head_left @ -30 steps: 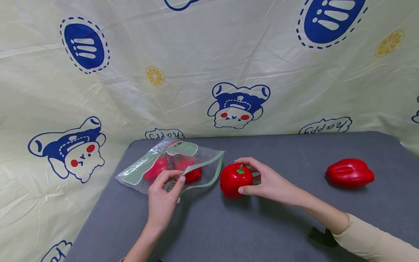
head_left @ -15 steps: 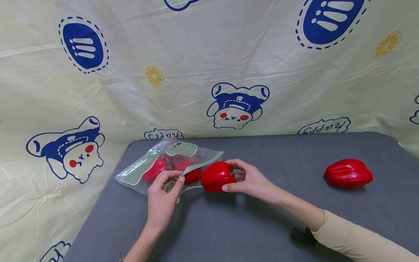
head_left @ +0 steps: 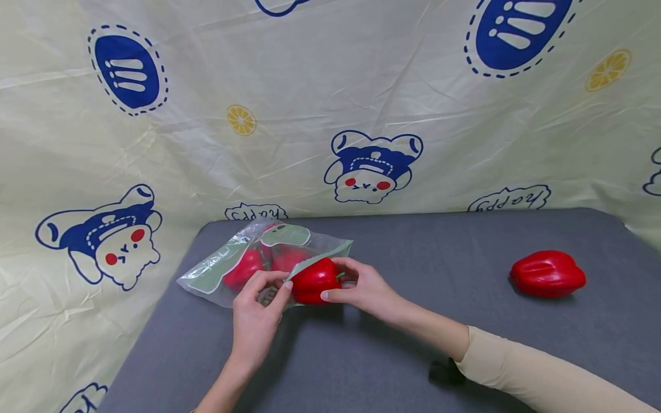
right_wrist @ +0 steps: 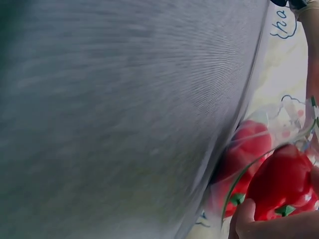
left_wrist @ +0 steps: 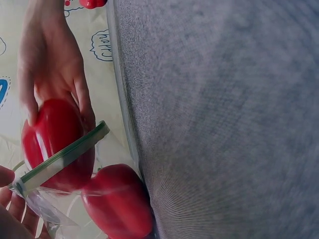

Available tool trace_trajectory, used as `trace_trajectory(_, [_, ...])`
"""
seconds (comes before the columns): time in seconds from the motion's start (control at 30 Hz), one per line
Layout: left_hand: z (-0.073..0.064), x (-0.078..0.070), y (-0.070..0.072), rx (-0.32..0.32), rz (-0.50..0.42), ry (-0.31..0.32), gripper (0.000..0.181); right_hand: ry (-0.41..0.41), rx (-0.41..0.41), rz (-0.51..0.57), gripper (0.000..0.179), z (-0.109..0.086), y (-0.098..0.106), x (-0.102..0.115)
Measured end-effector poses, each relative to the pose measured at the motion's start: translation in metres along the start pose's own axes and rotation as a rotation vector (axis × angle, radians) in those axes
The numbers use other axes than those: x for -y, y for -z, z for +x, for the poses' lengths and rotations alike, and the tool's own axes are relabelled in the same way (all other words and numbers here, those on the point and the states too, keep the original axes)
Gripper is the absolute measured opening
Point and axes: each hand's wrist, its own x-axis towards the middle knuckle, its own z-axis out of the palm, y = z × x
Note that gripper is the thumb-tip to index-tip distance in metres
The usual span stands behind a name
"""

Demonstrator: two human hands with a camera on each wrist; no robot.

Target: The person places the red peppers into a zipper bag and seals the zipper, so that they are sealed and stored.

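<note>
My right hand (head_left: 369, 289) grips a red bell pepper (head_left: 314, 281) by its stem end, with the green stem facing the palm. The pepper's front end is inside the mouth of a clear zip bag (head_left: 206, 281) printed with green patches. My left hand (head_left: 260, 312) pinches the near edge of that mouth between thumb and fingers. Inside the bag lie more red peppers (head_left: 244, 269). In the left wrist view the green zip strip (left_wrist: 65, 155) crosses over the held pepper. The right wrist view shows the bag's rim (right_wrist: 244, 172) curving around it.
Another red pepper (head_left: 548, 274) lies on its side at the right of the grey table (head_left: 413, 355). A pale patterned cloth (head_left: 289, 160) hangs behind the table. A small black object (head_left: 445, 373) shows beneath the right sleeve (head_left: 496, 361).
My right hand has moved left with the pepper, from beside the bag into its mouth, and the pepper's stem has turned toward the right. My left hand has kept its pinch on the bag.
</note>
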Motion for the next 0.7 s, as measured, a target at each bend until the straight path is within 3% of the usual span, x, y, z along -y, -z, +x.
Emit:
trace_trajectory(0.13, [0.0,0.005,0.0,0.004,0.0,0.003,0.018,0.006,-0.011,0.013,0.07,0.006,-0.012,0.003])
trace_trajectory(0.4, [0.004,0.038,-0.002,0.023,-0.023,-0.046,0.019,0.018,-0.023,0.009,0.061,0.017,-0.027,0.005])
trace_trajectory(0.7, [0.003,0.043,-0.005,0.032,-0.034,-0.11,0.018,0.031,0.015,0.048,0.051,0.026,-0.043,0.0])
